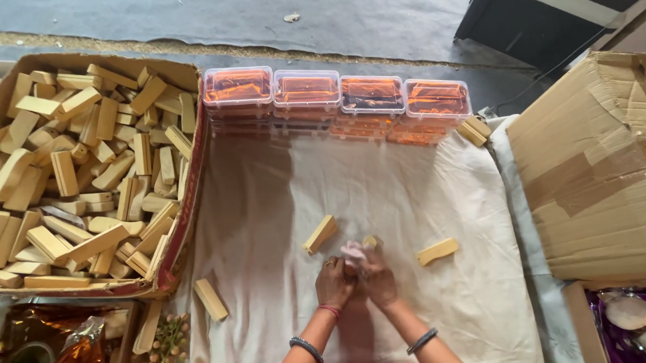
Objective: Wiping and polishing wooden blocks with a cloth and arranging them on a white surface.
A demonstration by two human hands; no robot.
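My left hand (pixel 334 281) and my right hand (pixel 377 278) are pressed together low on the white cloth (pixel 266 230). Between them they grip a small wooden block (pixel 371 241) and a pinkish piece of cloth or paper (pixel 353 251) wrapped against it. Loose wooden blocks lie around the hands: one (pixel 320 235) just to the upper left, one (pixel 437 251) to the right, and another (pixel 211 299) lower left.
A big cardboard box (pixel 190 204) full of several wooden blocks stands at the left. Stacks of clear orange-tinted plastic boxes (pixel 337 102) line the cloth's far edge. A closed cardboard carton (pixel 606 171) sits right. Trays of wrappers and small items lie in the bottom corners.
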